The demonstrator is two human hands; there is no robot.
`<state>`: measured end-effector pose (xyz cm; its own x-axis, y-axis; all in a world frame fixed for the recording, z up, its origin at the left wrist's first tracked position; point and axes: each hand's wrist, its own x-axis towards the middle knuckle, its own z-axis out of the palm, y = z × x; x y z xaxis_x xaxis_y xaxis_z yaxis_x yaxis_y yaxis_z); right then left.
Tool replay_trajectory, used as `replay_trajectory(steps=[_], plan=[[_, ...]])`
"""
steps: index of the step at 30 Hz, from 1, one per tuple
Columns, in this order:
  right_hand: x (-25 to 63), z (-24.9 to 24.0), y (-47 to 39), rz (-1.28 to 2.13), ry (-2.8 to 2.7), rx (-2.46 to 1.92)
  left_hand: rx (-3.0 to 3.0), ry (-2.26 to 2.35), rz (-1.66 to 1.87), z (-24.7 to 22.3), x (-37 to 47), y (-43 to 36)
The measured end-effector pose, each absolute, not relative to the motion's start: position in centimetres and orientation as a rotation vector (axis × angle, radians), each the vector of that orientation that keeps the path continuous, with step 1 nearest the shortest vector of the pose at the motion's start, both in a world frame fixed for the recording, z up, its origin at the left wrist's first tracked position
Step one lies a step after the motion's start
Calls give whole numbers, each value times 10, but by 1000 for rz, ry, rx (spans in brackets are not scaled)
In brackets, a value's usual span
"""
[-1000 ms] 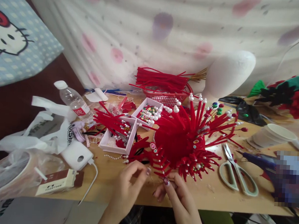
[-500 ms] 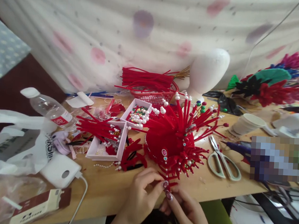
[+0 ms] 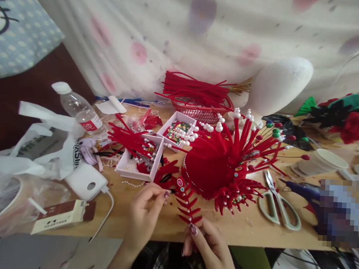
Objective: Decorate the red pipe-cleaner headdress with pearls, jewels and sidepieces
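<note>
- Left of and nearer than the red headpiece [image 3: 204, 168], the left hand [image 3: 142, 213] had thumb and forefinger drawn together; whether fine thread lay between them could not be told.
- Just in front of the headpiece's left side, the beaded red sprig [image 3: 189, 211] stood upright; bending its thin side pieces as little as possible seemed wise.
- In front of the headpiece, the right hand [image 3: 211, 248] pinched the sprig's lower end; a light, steady grip there would have suited it, with the beads left uncrushed.
- Well left of the headpiece, a bottle [image 3: 88, 121] leaned over the wooden table [image 3: 165, 228].
- Left of it sat an open bead box [image 3: 139, 174].
- Behind it stood a red basket [image 3: 198, 113] and flowered curtain [image 3: 172, 42].
- Right of it lay scissors [image 3: 281, 204].
</note>
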<state>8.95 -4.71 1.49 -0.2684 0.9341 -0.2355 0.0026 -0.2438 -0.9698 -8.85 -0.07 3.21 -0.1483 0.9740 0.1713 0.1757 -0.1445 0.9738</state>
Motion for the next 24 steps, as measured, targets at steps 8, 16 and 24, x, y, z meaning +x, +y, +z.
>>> replay_trajectory(steps=[8,16,24], plan=[[95,17,-48,1622,-1327,-1138,863,1071,1242,50,-93,25],[95,6,-47,1826,-1046,-1001,327,634,903,42,-64,28],[100,0,-47,1782,-1058,-1061,255,741,1085,34,-72,33]])
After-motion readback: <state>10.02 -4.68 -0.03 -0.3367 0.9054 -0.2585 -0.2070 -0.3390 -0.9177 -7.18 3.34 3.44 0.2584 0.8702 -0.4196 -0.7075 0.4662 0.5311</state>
